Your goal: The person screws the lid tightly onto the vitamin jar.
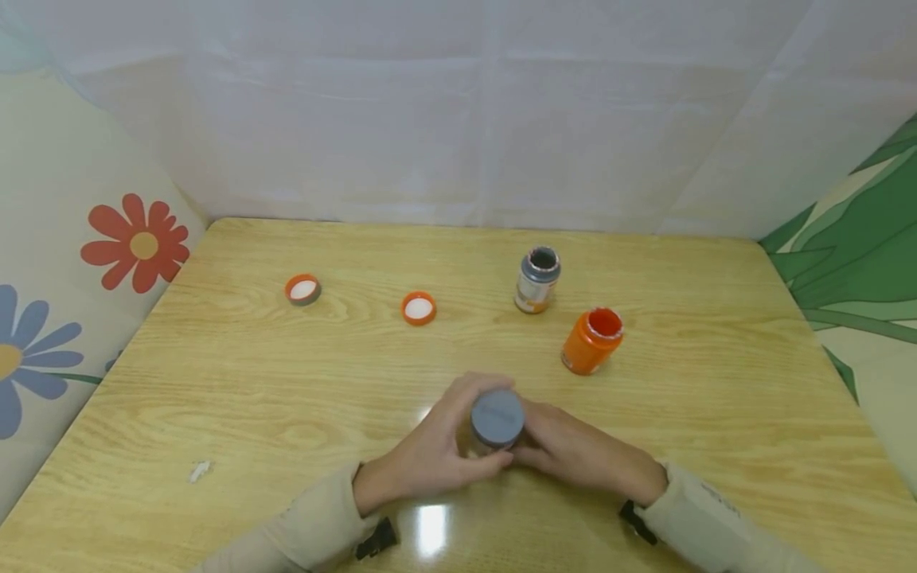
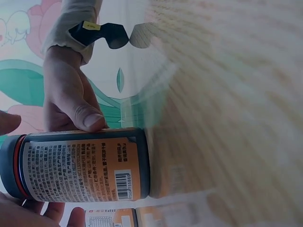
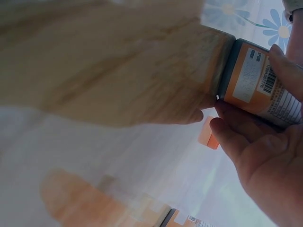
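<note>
A plastic jar point(image 2: 85, 165) with a grey screw lid point(image 1: 497, 416) stands upright on the table between both hands. Its printed label carries a barcode, and an orange ring shows just under the lid. Fingers and thumb of the left hand point(image 1: 440, 446) curl around the jar's upper part at the lid. Lower down, the right hand point(image 1: 573, 450) grips the jar's body from the right, its thumb along the label side. In the right wrist view, the right fingers point(image 3: 232, 137) wrap near the jar's dark base.
Behind the hands, an uncapped grey jar point(image 1: 536, 282) and an uncapped orange jar point(image 1: 591, 342) stand on the wooden table point(image 1: 286, 382). A grey lid point(image 1: 304, 290) and an orange lid point(image 1: 419, 308) lie inside up further left. A small white scrap point(image 1: 200, 471) lies front left.
</note>
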### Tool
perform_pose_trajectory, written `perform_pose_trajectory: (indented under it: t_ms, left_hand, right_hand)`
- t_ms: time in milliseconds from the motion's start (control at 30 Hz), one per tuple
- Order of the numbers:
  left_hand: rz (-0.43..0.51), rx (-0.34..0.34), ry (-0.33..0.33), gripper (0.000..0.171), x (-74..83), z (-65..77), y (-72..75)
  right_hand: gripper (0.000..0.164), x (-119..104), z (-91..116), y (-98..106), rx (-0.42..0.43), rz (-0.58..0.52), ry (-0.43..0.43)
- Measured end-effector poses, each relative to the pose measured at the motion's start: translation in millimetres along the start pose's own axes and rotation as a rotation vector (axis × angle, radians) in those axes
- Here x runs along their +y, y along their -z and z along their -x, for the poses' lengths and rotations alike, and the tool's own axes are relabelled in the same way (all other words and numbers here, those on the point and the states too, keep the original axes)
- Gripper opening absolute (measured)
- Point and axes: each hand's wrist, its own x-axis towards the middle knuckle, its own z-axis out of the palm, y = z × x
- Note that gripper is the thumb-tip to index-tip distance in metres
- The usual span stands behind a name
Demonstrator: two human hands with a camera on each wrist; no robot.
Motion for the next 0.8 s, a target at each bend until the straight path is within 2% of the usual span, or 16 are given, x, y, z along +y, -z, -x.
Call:
perform_pose_trajectory:
  t_ms: [200, 367, 533, 800]
  left_hand:
    - [-0.042, 0.053, 0.013, 0.076, -0.6, -1.1, -1.2]
    - [-0.066, 0.095, -0.001, 0.067, -2.2, -2.9, -1.2]
    - [-0.054, 0.067, -0.017, 0.060, -1.2, -2.4, 1.8]
    - [-0.043, -0.006, 0.004, 0.064, -0.3, 0.1, 5.7]
  right_hand:
    - [0.051, -1.0, -0.1, 0.7, -0.008, 0.007, -0.003]
    - [0.052, -1.6, -0.4, 0.9, -0.014, -0.001, -0.027]
    - [0.049, -1.0, -0.8, 0.6, -0.013, -0.006, -0.025]
    - [0.039, 0.0, -1.7, -0.6, 0.008, -0.018, 0.024]
